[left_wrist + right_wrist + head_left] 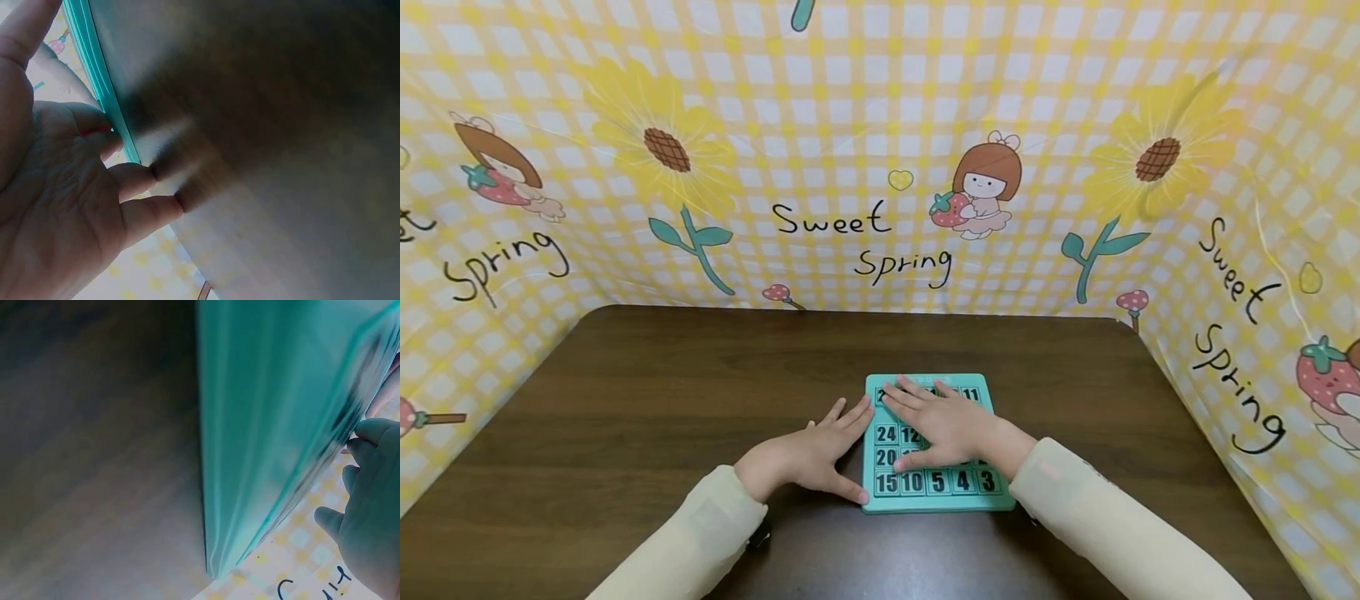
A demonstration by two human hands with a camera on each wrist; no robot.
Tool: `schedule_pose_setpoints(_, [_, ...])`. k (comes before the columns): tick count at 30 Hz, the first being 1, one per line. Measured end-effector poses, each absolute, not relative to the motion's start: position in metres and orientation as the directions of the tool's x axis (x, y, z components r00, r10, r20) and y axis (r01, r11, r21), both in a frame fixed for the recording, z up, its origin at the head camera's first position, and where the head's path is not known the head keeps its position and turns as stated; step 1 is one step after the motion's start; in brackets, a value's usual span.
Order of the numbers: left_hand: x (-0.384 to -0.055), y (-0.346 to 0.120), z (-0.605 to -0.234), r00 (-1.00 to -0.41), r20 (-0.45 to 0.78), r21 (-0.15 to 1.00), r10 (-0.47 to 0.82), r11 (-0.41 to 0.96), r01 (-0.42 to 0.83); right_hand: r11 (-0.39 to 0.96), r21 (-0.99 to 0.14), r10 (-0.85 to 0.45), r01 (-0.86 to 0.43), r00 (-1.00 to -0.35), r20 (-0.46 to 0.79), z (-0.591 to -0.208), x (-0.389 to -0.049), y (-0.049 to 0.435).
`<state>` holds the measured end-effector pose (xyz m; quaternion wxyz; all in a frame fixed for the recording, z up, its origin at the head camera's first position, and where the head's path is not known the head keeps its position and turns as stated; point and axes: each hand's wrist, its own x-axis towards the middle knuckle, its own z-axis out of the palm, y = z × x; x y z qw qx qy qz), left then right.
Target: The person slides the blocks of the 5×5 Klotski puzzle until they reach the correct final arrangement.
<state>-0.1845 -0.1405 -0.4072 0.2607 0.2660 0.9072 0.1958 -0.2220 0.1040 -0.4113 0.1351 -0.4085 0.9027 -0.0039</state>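
A turquoise sliding number puzzle point(938, 502) lies flat on the table, its square tiles printed with black numbers. The bottom row reads 15, 10, 5, 4, 3. My right hand point(951, 427) rests over the upper and middle tiles with its fingers spread, hiding several numbers. At the puzzle's left side is my left hand point(808, 454), its thumb and fingertips touching or very near the frame. In the left wrist view, the left hand's fingers point(150, 215) reach down to the tabletop beside the turquoise edge point(103, 87). The right wrist view shows the puzzle's thick side wall point(240, 437) close up.
The dark brown wooden table point(700, 367) has rounded back corners. A yellow checked cloth point(820, 108) with flowers and "Sweet Spring" lettering hangs around its back and sides. Cream sleeves point(696, 533) cover both forearms.
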Motion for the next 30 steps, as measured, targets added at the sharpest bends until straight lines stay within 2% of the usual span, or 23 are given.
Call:
schedule_pose_setpoints(8, [-0.185, -0.140, -0.407, -0.721, -0.369, 0.496, 0.586, 0.781, 0.380, 0.647, -0.081, -0.751, -0.758, -0.615, -0.241, -0.412, -0.216, 0.104])
schedule_pose_setpoints(18, [-0.186, -0.140, -0.410, -0.723, -0.368, 0.494, 0.585, 0.782, 0.381, 0.627, -0.108, -0.770, -0.772, -0.593, -0.234, -0.415, -0.206, 0.107])
schedule_pose_setpoints(30, [-0.186, -0.139, -0.407, -0.723, -0.373, 0.495, 0.582, 0.784, 0.375, 0.607, -0.062, -0.780, -0.792, -0.579, -0.236, -0.412, -0.199, 0.108])
